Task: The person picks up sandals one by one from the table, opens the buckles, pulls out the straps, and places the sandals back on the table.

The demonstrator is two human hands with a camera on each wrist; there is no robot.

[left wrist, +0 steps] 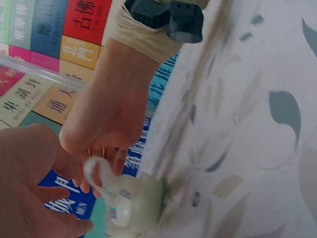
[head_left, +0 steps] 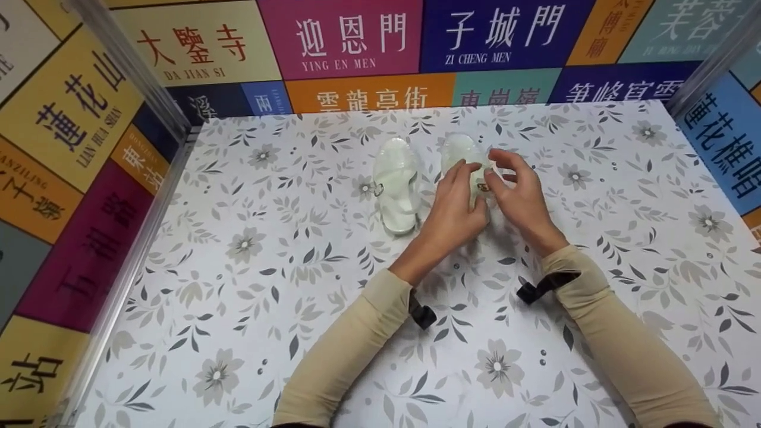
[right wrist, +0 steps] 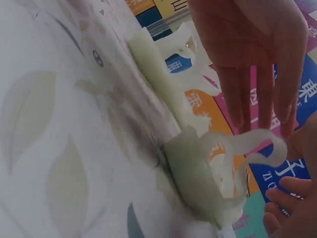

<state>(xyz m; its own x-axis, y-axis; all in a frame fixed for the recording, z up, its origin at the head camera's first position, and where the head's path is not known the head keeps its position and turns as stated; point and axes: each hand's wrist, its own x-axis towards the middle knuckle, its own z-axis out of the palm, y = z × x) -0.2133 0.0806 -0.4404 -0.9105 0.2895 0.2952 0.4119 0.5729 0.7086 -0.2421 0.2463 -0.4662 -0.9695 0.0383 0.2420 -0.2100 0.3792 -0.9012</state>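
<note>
- Beige and close-fitting, sleeves [head_left: 342,356] nearest of all, running up from the lower edge to both wrists.
- Black and small, at the inner side of each wrist, wrist cameras [head_left: 423,317].
- Further in, left hand [head_left: 455,205] reaching over the right sandal [head_left: 458,145] from its left side; fingers mostly long and parted, thumb well apart from the index finger.
- Opposite, right hand [head_left: 520,193] at the right side of the same sandal; index finger and thumb bent, tips near the strap [right wrist: 242,141]. Cannot tell if pinching it or only touching it.
- Between both hands and partly covered by them, right sandal in pale green, sole down on the surface [head_left: 255,309], far end showing past the fingertips.
- In the right wrist view, strap raised in a loop, bent end just beside the fingers; in the head view, gold-toned buckle [head_left: 483,187] on the outer side.
- Just to the left, left sandal [head_left: 397,157], likewise pale green and glossy, sole down, near end close to the left wrist.
- All around, white covering with grey flowers and leaves on the surface.
- Farthest, wall panels [head_left: 351,38] in pink, navy, orange and cream, lettered with Chinese characters and Latin spellings.
</note>
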